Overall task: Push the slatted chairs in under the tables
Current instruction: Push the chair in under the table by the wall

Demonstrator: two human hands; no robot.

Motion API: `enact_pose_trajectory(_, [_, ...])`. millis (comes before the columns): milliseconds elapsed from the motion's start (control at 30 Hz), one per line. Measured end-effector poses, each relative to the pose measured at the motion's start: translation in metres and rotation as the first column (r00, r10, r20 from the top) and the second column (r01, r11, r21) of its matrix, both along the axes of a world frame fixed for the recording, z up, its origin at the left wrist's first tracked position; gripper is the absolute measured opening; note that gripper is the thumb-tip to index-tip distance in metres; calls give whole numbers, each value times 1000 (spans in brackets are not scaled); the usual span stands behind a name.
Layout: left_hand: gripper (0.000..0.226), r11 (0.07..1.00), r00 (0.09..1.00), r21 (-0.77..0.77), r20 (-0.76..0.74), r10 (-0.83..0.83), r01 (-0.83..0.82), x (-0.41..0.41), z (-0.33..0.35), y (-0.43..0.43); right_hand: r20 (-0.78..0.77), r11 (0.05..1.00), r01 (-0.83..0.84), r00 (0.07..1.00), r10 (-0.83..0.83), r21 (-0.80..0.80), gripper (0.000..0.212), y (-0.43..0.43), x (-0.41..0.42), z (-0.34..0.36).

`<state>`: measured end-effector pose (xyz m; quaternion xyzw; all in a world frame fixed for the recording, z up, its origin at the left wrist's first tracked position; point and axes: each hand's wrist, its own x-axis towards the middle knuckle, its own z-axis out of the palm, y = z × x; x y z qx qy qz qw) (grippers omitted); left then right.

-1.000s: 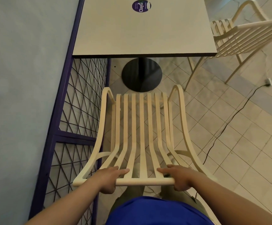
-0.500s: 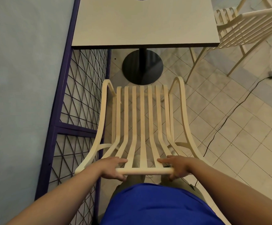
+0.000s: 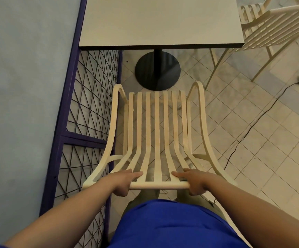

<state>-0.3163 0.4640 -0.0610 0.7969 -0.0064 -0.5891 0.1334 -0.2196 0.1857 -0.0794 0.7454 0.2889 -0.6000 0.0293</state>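
At near edge of square grey table [image 3: 159, 22], no legible writing; left hand [image 3: 122, 181] and right hand [image 3: 195, 181] grip clenched on cream slatted wooden chair [image 3: 156, 133] top rail.

The cream slatted chair [image 3: 156, 133] stands upright, its top rail gripped at both ends, seat stretching away from the grip toward the pale square table [image 3: 160, 22], not yet under it.
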Motion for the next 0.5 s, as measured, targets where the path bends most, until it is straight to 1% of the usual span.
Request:
enact_pose_trajectory(167, [100, 1000, 1000, -8, 6, 6, -6, 2, -7, 0, 5, 1000, 27, 1000, -27, 11, 95, -1, 2, 0])
enact_pose_trajectory(400, [99, 1000, 999, -23, 44, -1, 2, -4, -14, 3, -5, 1000, 21, 1000, -21, 7, 97, -1, 0, -4])
enact_pose_trajectory(500, [95, 997, 999, -64, 3, 50, -50, 3, -15, 8, -36, 999, 48, 998, -48, 5, 96, -2, 3, -7])
